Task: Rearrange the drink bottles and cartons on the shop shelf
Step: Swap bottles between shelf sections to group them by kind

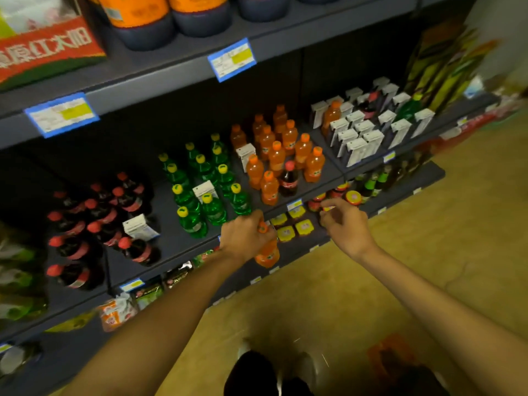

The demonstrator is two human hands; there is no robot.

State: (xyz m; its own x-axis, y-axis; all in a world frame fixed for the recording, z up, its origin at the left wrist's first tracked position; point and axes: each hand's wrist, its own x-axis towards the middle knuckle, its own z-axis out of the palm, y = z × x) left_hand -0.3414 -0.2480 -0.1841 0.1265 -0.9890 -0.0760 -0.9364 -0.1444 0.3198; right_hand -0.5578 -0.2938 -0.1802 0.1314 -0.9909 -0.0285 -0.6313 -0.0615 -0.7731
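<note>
**Q:** What do the two hands hold, and where is the bottle?

**A:** My left hand (245, 235) has its fingers curled round the neck of an orange soda bottle (267, 254), which hangs in front of the shelf edge (185, 254), off the shelf, at about 5 o'clock from the green bottles (205, 190). My right hand (344, 221) holds nothing; its fingers are loosely bent, near the jars (353, 197) on the lower shelf.

**Q:** Where would it belong?

**A:** I judge with the orange group (281, 155), at 1 o'clock from my left hand. A cola bottle (288, 180) stands at that group's front, and a white carton (245, 155) at its 9 o'clock side.

**Q:** What could go wrong?

**A:** The grip is high, at the cap, so the body can swing and strike the front row; those bottles stand close together and one tipping may topple its neighbours. The stray cola bottle may block the front slot. Motion blur hides how firm my hold is.
</note>
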